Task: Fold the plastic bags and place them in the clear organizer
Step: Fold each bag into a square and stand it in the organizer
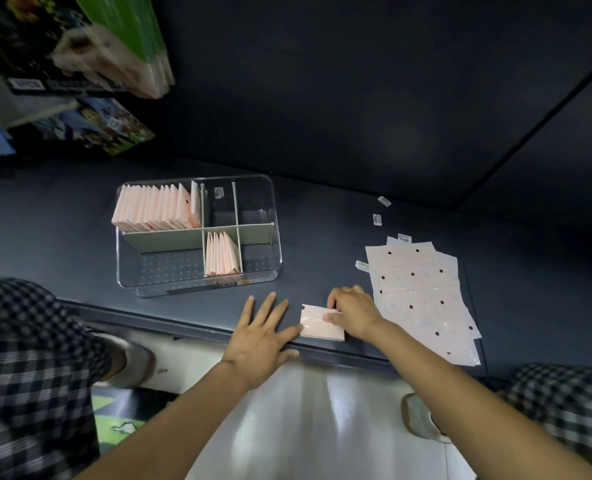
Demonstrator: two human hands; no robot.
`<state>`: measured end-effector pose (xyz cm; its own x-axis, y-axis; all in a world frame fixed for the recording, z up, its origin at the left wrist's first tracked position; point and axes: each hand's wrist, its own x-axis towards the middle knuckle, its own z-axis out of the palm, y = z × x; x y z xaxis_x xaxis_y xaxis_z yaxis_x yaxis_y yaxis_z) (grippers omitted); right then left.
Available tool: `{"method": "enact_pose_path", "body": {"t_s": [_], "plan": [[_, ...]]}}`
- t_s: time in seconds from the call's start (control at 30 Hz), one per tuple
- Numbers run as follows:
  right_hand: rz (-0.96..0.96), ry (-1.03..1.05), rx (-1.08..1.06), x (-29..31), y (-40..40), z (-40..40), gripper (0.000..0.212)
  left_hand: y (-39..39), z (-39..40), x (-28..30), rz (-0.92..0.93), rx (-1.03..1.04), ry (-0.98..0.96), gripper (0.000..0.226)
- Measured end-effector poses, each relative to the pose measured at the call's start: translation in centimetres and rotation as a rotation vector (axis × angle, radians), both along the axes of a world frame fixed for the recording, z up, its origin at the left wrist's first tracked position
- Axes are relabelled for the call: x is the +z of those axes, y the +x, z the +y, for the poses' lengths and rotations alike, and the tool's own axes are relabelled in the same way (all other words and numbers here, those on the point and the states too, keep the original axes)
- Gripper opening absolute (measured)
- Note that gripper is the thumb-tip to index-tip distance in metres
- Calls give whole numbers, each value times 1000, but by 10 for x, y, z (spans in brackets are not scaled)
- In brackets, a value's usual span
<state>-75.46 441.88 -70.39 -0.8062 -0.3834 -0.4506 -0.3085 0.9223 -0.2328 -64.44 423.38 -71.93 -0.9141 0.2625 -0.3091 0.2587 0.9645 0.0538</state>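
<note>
Nearest, at the desk's (322,237) front edge, one folded bag (322,323) lies small and flat, seemingly almost ready to file. The left hand (260,337) rests spread, a fingertip touching the bag's left edge; the right hand (351,311) pinches its right end. At 3 o'clock a stack of flat bags (426,299) waits unfolded. At 11 o'clock, the clear organizer (197,233) holds two rows of folded bags; other compartments look unfilled.

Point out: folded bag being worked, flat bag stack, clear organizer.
folded bag (317,326), head view, its bare left half
flat bag stack (422,299), head view, top sheet middle
clear organizer (278,237), head view, right wall
</note>
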Motion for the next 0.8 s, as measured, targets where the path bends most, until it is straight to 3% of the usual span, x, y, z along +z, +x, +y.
{"method": "enact_pose_path", "body": {"t_s": [0.13, 0.2, 0.27, 0.33, 0.43, 0.5, 0.6, 0.7, 0.8], "plan": [[-45, -14, -65, 2, 12, -1, 12, 2, 2, 0, -26, 119, 74, 48], [-96, -79, -138, 6, 17, -2, 22, 2, 5, 1, -54, 195, 175, 46], [-179, -166, -245, 11, 21, -3, 26, 0, 6, 3, -43, 297, 370, 44], [-261, -277, -336, 15, 24, -4, 15, -4, 7, 8, -31, 430, 655, 44], [-331, -471, -409, 24, 28, -7, 14, -13, 13, 22, -178, 707, 1087, 54], [-357, -591, -438, 33, 29, -10, 12, -22, 11, 28, -247, 826, 1246, 44], [-369, -708, -461, 48, 28, -16, 6, -30, -7, 38, -351, 795, 1339, 17], [-394, -838, -532, 60, 27, -23, 7, -34, -21, 47, -516, 670, 1397, 12], [-350, -865, -572, 68, 28, -33, 7, -45, -29, 54, -380, 662, 1388, 6]]}}
